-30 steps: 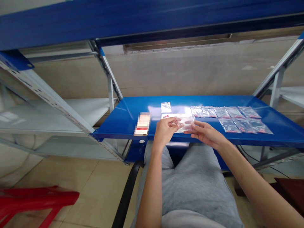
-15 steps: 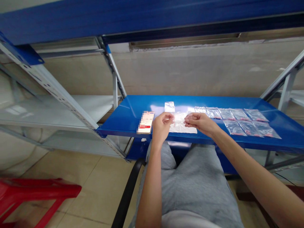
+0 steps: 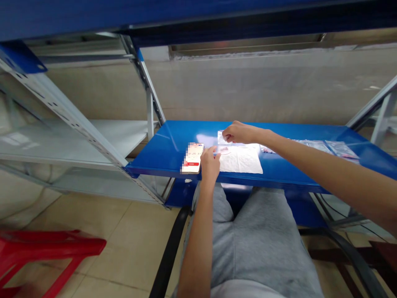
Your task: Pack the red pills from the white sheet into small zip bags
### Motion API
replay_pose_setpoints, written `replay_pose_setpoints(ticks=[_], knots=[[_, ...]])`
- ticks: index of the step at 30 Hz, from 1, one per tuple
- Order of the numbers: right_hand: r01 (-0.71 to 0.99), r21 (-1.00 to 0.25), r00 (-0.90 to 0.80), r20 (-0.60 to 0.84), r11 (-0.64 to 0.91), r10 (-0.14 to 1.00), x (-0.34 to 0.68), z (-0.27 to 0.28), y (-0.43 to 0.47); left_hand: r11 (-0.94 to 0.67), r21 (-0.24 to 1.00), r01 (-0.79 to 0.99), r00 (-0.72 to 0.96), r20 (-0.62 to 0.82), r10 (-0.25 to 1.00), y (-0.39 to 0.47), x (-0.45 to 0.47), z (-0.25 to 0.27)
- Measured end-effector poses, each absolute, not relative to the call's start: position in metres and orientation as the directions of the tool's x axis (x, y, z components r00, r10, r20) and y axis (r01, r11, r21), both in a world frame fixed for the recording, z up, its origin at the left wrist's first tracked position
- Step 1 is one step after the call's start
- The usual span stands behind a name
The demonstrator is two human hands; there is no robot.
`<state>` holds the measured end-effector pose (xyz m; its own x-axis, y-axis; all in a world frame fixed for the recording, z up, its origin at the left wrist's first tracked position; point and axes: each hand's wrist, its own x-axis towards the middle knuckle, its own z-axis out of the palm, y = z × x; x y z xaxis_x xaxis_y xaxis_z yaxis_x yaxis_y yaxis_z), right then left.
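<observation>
My left hand is at the front of the blue shelf, between the phone and a white cloth. Its fingers are closed on a small clear plastic bag with something pinkish in it. My right hand reaches across to the back, over a clear plastic bag lying flat. The right fingers are bent down and pinched together; what is between them is hidden. The white cloth is spread below both hands. Further right lie several clear zip bags with reddish contents, partly covered by my right forearm.
A phone with a lit timer screen lies left on the blue shelf. Another blue shelf runs overhead, on metal uprights. A red stool stands on the floor at the left. A black chair armrest is beside my leg.
My right hand has moved away from my left, back and leftward to the clear bag behind the cloth. My left hand has stayed almost in place. The forearm now covers some filled bags.
</observation>
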<state>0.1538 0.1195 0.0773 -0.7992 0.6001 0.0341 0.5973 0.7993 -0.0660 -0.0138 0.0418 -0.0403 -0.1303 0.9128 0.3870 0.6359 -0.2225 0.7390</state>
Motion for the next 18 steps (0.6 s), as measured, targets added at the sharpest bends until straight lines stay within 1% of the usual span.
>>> replay_pose_setpoints(ticks=[2,5,9,13,18], knots=[[0.597,-0.034,-0.802,0.017,0.802,0.597,0.151,0.073,0.121,-0.224,0.724,0.652,-0.097,0.373,0.923,0.048,-0.016,-0.041],[0.596,-0.029,-0.803,0.009,0.803,0.596,0.151,0.069,0.123,-0.228,0.725,0.650,-0.055,0.345,0.937,0.054,-0.018,-0.040],[0.584,-0.010,-0.812,0.014,0.812,0.584,0.152,0.067,0.127,-0.220,0.736,0.640,-0.052,0.327,0.943,0.057,-0.018,-0.039],[0.593,0.029,-0.805,0.012,0.804,0.593,0.151,0.067,0.129,-0.237,0.721,0.651,-0.040,0.345,0.938,0.058,-0.017,-0.039],[0.590,0.019,-0.807,0.009,0.807,0.590,0.150,0.066,0.129,-0.246,0.709,0.661,-0.045,0.364,0.930,0.059,-0.018,-0.041]])
